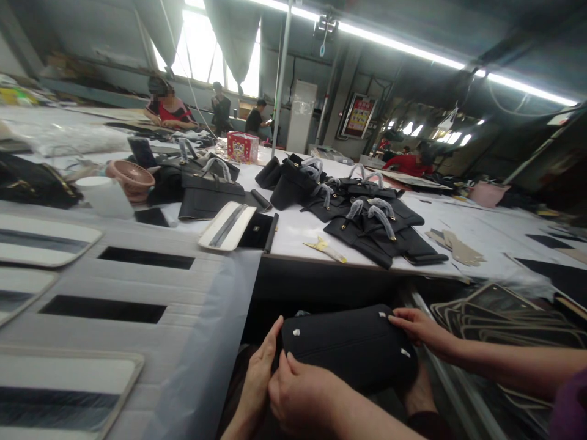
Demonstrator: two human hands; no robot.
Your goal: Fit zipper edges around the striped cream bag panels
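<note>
A black handbag body (343, 348) with small white tabs near its corners lies across my lap area, below the table edge. My left hand (259, 382) grips its left end, and my right hand (300, 397) presses on its lower left side, overlapping the left hand. From the right, another person's hand (415, 325), with a purple sleeve (569, 410) further along the arm, rests on the bag's right end. The bag's underside is hidden.
Ahead, a white-topped table (293, 238) carries several black handbags with wrapped handles (371, 223). Striped panels (46, 238) lie on a grey padded surface at left. Dark framed panels (499, 318) are stacked at right. A red box (243, 146) and seated workers stand beyond.
</note>
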